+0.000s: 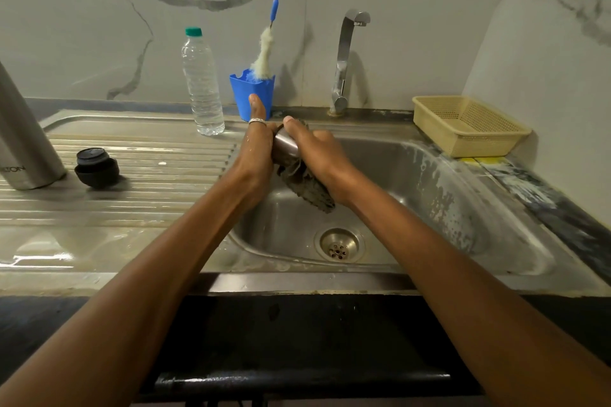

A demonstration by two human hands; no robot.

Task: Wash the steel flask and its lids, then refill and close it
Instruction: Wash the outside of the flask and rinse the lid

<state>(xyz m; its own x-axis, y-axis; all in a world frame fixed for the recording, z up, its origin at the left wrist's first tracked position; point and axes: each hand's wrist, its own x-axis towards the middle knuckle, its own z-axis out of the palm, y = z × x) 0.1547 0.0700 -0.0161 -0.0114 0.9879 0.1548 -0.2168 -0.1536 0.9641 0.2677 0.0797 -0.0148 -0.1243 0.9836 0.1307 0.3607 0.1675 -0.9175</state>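
Fingers of the left hand (256,149) grip the small, wet, likely slippery steel outer lid (285,148), right hand (319,155) pressing a grey scrubbing cloth (305,187) around it.

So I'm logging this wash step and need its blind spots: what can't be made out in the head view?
- Steel lid: mostly covered by the left hand and right hand; its inside is hidden.
- Scrub cloth: its upper part is hidden under the right hand's grip.
- Steel flask: its top and left side are cut off by the frame edge.
- Bottle brush: its handle top leaves the frame and its tip sits hidden in the blue cup.
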